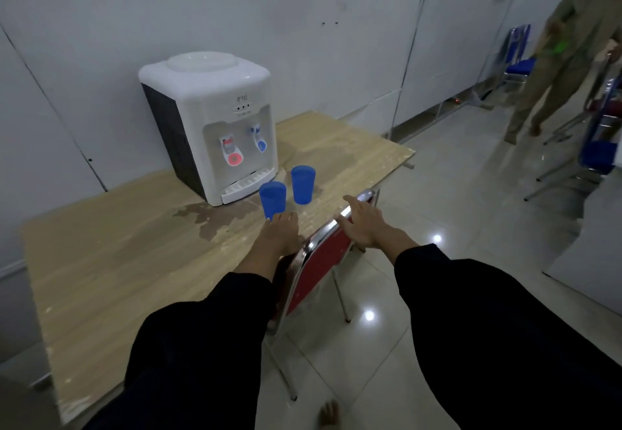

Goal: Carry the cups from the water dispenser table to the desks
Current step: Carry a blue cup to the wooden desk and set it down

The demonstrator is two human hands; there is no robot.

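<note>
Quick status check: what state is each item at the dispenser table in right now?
Near blue cup: upright on table, left hand at its base, not lifted.
Far blue cup: upright, untouched.
Right hand: open, over red folding chair back.
Water dispenser: no bottle mounted.
Table: wet patches.

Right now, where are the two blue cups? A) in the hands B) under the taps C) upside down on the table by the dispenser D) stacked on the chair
C: both blue cups stand mouth-down on the table in front of the dispenser, neither lifted yet.
</note>
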